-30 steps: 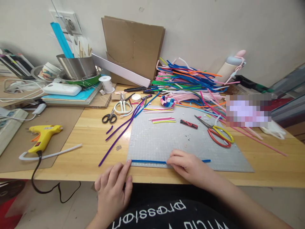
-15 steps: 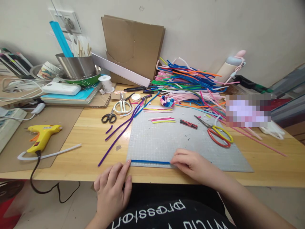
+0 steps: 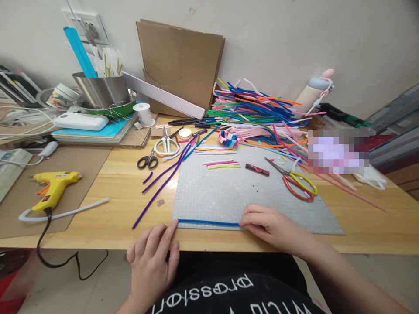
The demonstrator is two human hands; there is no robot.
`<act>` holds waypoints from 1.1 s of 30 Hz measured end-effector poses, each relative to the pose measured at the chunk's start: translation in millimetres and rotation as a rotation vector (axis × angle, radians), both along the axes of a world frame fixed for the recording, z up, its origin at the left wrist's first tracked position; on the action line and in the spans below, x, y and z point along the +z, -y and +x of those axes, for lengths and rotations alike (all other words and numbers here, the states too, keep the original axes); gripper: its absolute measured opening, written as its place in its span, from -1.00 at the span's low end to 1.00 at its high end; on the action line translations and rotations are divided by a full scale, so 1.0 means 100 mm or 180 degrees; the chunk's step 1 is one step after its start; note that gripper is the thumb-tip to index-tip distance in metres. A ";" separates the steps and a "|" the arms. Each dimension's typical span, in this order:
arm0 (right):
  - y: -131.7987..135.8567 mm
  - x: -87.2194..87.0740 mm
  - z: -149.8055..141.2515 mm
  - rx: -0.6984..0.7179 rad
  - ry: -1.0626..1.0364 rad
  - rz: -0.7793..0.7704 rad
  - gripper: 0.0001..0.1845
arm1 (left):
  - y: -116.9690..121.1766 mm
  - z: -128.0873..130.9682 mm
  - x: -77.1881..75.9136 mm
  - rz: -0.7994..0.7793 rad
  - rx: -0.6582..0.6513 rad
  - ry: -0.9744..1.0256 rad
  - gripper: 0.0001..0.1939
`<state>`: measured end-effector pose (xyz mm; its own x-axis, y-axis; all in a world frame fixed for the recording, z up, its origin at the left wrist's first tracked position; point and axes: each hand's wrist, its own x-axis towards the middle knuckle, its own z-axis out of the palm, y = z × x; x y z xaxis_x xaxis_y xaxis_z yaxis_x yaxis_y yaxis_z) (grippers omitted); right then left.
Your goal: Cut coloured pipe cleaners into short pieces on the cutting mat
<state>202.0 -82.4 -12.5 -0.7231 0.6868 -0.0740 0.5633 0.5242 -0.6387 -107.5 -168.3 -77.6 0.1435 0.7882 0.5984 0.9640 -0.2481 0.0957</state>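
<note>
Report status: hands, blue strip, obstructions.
Left hand at left end of blue strip. Right hand on it, farther right. Strip along near edge of grey mat; nothing across its visible span.

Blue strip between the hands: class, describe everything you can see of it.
The blue strip is slim, plain and nearly straight, perhaps a fuzzy craft stem. It lies along the near edge of the grey gridded mat. The left hand touches its left end; the right hand pinches it farther along, and its other end is hidden.

My feed shows even, fairly bright light, pale glare on the long yellowish wooden table left of centre, stretched edges, and coarse pixelation hiding a patch at right.
</note>
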 end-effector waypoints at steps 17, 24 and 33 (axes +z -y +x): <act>0.07 0.08 0.00 0.0345 0.0954 0.0707 -0.77 | 0.02 -0.01 0.00 -0.0073 -0.0040 0.0061 -0.42; -0.03 0.18 -0.03 0.1199 0.1257 0.1600 -0.85 | 0.00 0.02 0.03 -0.0011 -0.0019 0.0016 -0.46; -0.13 0.35 -0.31 0.1871 0.1588 0.2076 -0.89 | 0.00 0.01 0.03 0.0002 -0.0063 0.0012 -0.41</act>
<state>171.0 -68.9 22.3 -0.9490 0.2459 -0.1975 0.2278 0.9675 0.1098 -106.9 -168.2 -74.6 0.1569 0.7848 0.5995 0.9585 -0.2672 0.0990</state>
